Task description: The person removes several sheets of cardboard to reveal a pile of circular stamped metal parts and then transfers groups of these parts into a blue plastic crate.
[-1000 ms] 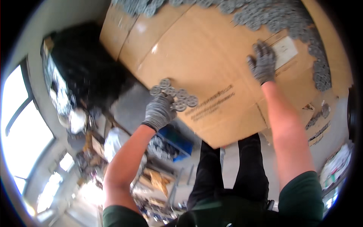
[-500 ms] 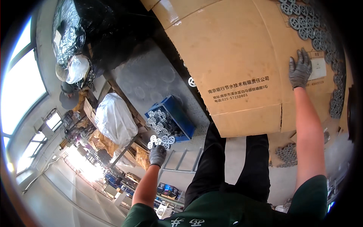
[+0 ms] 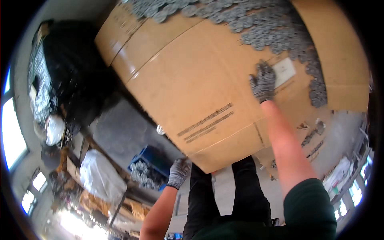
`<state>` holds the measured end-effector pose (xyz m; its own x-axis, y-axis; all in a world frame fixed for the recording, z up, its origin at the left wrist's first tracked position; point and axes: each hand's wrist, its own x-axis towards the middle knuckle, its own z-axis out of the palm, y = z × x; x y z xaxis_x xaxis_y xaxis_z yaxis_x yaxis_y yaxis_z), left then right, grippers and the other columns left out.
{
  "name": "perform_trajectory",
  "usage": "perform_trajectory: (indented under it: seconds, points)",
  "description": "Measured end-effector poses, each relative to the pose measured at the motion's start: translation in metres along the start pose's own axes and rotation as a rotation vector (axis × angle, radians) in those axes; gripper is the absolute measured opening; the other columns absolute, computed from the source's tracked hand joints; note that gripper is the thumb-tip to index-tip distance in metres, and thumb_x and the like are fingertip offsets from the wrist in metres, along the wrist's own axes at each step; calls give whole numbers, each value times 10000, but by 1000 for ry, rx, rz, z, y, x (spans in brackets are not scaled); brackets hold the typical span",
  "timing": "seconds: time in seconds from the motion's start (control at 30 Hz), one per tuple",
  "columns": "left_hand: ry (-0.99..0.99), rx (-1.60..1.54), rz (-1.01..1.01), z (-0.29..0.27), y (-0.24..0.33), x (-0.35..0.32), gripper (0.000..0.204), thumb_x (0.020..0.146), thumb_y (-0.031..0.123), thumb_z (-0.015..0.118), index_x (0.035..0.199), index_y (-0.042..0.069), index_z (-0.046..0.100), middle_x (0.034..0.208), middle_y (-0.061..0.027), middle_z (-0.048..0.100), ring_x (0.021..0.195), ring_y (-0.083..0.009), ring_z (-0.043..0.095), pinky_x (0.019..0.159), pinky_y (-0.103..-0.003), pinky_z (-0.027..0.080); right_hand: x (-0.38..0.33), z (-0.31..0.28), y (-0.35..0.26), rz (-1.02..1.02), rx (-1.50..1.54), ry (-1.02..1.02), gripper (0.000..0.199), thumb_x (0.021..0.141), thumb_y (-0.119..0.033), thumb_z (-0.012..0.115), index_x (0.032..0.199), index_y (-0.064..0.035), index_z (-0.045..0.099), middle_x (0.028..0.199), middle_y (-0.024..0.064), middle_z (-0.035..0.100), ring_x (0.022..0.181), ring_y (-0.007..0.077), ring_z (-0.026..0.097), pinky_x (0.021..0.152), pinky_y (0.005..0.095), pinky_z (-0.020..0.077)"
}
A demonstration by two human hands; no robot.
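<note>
A large brown cardboard sheet (image 3: 192,92) fills the middle of the view, with printing near its front edge. My right hand (image 3: 264,82), in a grey knit glove, lies flat on it with the fingers stretched out, beside a white label (image 3: 284,72). Many grey spoked handwheels (image 3: 260,30) line the sheet's far and right side. My left hand (image 3: 179,173), also gloved, is at the sheet's front left edge, near a blue crate (image 3: 151,160) of handwheels. Its fingers look bent and are blurred; no handwheel shows in it, and whether it touches the cardboard is unclear.
A brown cardboard panel (image 3: 340,56) stands at the right. On the left are a dark grey flat surface (image 3: 122,124), a white sack (image 3: 100,176) and black plastic sheeting (image 3: 76,68). One pale wheel (image 3: 160,129) peeks out by the sheet's left edge.
My view has turned. My left hand has moved from the crate to the cardboard's front edge, and the handwheels it held no longer show in it. My right hand still rests beside the label.
</note>
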<state>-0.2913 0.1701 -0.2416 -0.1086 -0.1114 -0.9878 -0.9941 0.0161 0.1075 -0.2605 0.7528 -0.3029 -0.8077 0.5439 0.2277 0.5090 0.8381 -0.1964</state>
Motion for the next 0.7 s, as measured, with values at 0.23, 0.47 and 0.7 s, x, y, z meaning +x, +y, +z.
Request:
perform_trajectory:
  seconds: [0.23, 0.47, 0.7]
  points:
    - [-185, 1429, 1314, 294, 166, -22, 446, 896, 212, 758, 1293, 53, 633, 1246, -210, 653, 1187, -395, 611, 1006, -442, 520, 1, -17, 15, 135, -69, -121, 604, 908, -463, 643, 1355, -58, 607, 1557, 128, 465, 1426, 367, 390, 1203, 578, 253]
    - [-108, 1709, 1680, 497, 233, -68, 623, 828, 197, 818, 1398, 119, 578, 1378, -164, 606, 1228, -373, 592, 1056, -453, 496, 3, -27, 20, 177, 7, -216, 655, 908, -520, 625, 1371, -56, 606, 1559, 131, 463, 1454, 350, 369, 1241, 580, 198]
    - [84, 2085, 1984, 609, 264, -59, 875, 812, 140, 786, 1585, 190, 378, 1603, -122, 438, 1437, -354, 454, 1156, -506, 415, 14, -34, 25, 188, 115, -250, 647, 891, -499, 674, 1362, -60, 609, 1531, 137, 491, 1426, 346, 402, 1223, 559, 252]
